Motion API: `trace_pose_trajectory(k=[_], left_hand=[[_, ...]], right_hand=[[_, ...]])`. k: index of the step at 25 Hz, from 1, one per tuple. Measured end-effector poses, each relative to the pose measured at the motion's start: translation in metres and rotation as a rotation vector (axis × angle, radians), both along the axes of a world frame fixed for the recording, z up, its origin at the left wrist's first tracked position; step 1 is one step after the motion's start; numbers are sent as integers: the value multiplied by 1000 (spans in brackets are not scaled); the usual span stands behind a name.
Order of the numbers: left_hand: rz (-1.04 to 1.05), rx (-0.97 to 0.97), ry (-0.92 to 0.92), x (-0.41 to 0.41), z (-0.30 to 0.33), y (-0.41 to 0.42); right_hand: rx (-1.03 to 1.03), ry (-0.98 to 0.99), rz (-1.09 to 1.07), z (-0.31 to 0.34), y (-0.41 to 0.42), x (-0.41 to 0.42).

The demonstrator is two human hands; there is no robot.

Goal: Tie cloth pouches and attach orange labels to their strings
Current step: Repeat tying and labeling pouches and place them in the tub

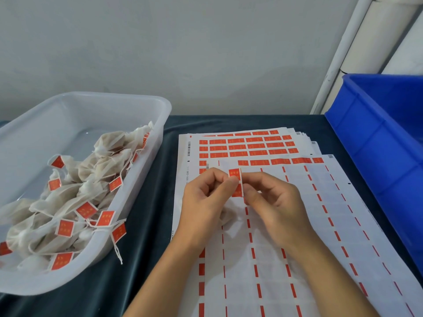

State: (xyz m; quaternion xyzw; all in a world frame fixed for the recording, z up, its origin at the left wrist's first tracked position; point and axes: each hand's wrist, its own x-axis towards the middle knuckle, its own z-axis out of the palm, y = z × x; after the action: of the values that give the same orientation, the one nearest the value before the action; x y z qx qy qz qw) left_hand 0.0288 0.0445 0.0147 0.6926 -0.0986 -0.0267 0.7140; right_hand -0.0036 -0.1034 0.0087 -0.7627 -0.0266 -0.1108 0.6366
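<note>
My left hand (206, 200) and my right hand (272, 202) meet above the label sheets and both pinch one orange label (235, 183), held upright between the fingertips. Below the hands a bit of white pouch cloth (226, 217) shows; its string is hidden by my fingers. The top label sheet (297, 236) under my hands is mostly stripped, leaving thin orange strips. Sheets further back (249, 146) still carry rows of orange labels. Several tied cloth pouches with orange labels (68, 202) fill a clear plastic tub (146, 104) on the left.
A blue plastic crate (377, 138) stands at the right edge of the table. Dark cloth (151, 216) covers the table between the tub and the sheets. A grey wall rises behind, with white pipes (357, 42) at the back right.
</note>
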Motion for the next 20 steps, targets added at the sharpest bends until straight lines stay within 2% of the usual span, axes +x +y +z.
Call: trace_pose_trajectory(k=[20], left_hand=[[51,124,-29,5,-10,-2]], right_hand=[[18,19,-35,-1,-3,0]])
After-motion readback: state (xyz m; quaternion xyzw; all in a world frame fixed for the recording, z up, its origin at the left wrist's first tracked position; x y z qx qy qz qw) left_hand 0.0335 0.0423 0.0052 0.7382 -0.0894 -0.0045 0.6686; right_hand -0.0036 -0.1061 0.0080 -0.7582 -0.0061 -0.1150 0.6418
